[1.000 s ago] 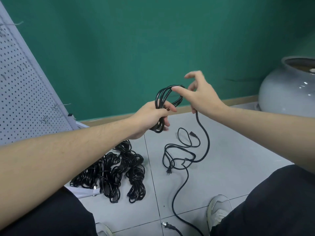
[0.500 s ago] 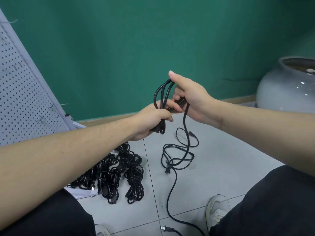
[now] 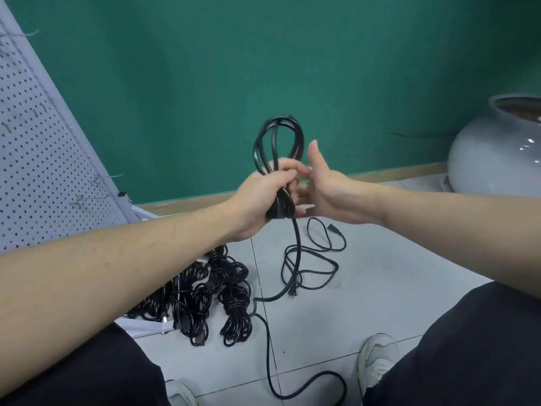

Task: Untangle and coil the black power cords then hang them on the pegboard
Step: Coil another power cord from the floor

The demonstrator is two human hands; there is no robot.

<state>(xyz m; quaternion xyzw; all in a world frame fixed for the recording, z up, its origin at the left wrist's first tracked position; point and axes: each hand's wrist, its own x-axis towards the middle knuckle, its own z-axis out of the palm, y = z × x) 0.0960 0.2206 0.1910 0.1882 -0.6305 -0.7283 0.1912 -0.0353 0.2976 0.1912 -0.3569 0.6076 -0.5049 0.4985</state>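
Coiling the cord, loop by loop

Keeping the left hand (image 3: 263, 197) clenched round the black cord coil (image 3: 278, 148) at frame centre, let the spread, empty right hand (image 3: 325, 183) feed the floor slack (image 3: 310, 265) in even loops without twisting.

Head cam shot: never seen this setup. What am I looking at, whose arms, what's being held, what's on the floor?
There is no robot here. A person wears a wide-angle camera on the head, looking forward and down, so the two bare arms are their own, and the dark trouser legs and pale shoes at the bottom are theirs too.

The left hand grips a half-made coil of black power cord; its loose end trails down onto the tiled floor. The right hand sits open just beside the coil.

On the floor lie a pile of tangled cords and one loose cord. A white pegboard leans at left; a grey pot stands at right.
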